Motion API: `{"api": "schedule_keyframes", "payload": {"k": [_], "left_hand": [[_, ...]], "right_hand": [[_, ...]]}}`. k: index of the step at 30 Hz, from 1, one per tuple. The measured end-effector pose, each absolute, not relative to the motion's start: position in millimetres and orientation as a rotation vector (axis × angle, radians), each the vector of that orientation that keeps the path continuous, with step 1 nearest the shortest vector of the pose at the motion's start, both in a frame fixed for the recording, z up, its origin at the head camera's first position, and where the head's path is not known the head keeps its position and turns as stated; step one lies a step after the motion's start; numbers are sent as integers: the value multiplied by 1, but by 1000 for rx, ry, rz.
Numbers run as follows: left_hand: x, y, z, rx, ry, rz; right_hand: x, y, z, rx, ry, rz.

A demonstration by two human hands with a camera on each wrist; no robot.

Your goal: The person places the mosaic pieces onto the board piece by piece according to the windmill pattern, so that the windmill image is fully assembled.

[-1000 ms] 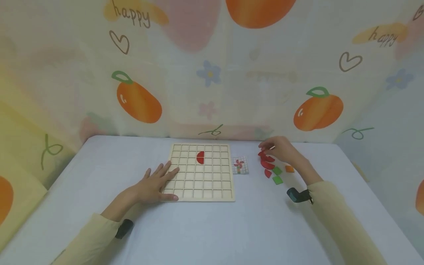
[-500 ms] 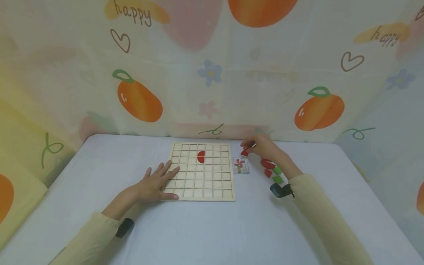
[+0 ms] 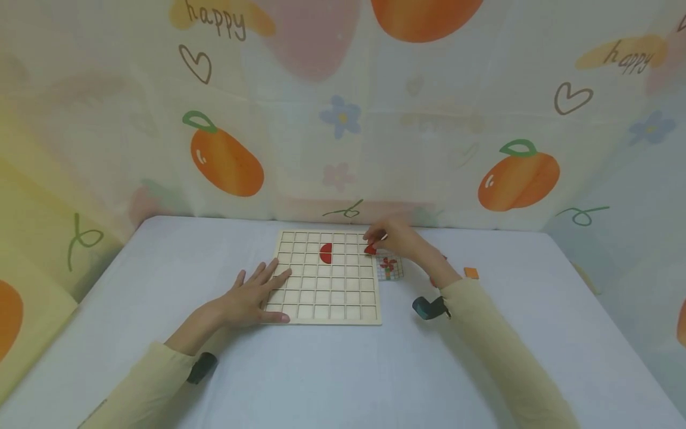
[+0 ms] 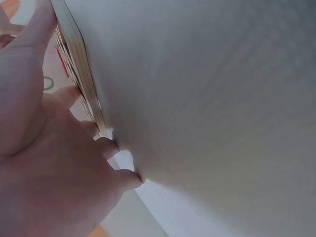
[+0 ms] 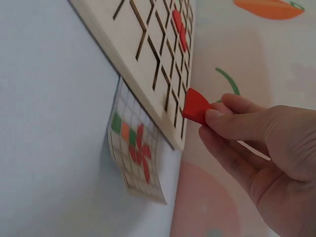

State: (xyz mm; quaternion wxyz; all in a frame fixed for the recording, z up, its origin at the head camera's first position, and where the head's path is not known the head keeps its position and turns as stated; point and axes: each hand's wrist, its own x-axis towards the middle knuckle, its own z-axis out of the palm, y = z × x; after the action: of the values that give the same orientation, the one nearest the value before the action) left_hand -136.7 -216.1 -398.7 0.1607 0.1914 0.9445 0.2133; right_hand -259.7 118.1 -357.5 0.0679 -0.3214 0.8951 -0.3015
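A wooden grid board [image 3: 351, 299] lies flat on the white table, with two red quarter-circle pieces [image 3: 326, 253] together forming a half disc in its upper middle cells. My left hand [image 3: 242, 302] rests with spread fingers on the board's left edge; in the left wrist view the fingers [image 4: 106, 146] reach along that edge. Between thumb and fingers, my right hand [image 5: 256, 143] pinches a red quarter-circle tile [image 5: 196, 107]. In the head view that tile is over the board's upper right edge.
A small pattern card [image 3: 389, 269] showing a red pinwheel shape lies against the board's right side, its corner curled. An orange square tile [image 3: 471, 273] sits farther right. Other loose tiles are mostly hidden behind my right wrist. A patterned cloth [image 3: 300, 155] hangs behind the table.
My right hand has lifted a red tile from the loose pile and carried it left, past the card, to the board's right edge. The left hand has stayed put.
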Motion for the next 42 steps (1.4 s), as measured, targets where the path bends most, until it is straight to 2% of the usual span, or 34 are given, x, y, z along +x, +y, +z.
{"api": "schedule_keyframes", "payload": {"k": [8, 16, 23, 30, 42], "left_hand": [[-136, -216, -396, 558, 2699, 620], [-135, -216, -394, 550, 2700, 620], [-137, -218, -399, 548, 2703, 607], [-137, -217, -399, 549, 2703, 613], [-136, -216, -398, 571, 2706, 619]], "right_hand": [[-258, 97, -364, -955, 2652, -927], [-263, 81, -373, -1068, 2580, -990], [-263, 69, -379, -985, 2569, -1003], [-263, 62, -381, -1020, 2625, -891], [-261, 59, -387, -1011, 2605, -952]]}}
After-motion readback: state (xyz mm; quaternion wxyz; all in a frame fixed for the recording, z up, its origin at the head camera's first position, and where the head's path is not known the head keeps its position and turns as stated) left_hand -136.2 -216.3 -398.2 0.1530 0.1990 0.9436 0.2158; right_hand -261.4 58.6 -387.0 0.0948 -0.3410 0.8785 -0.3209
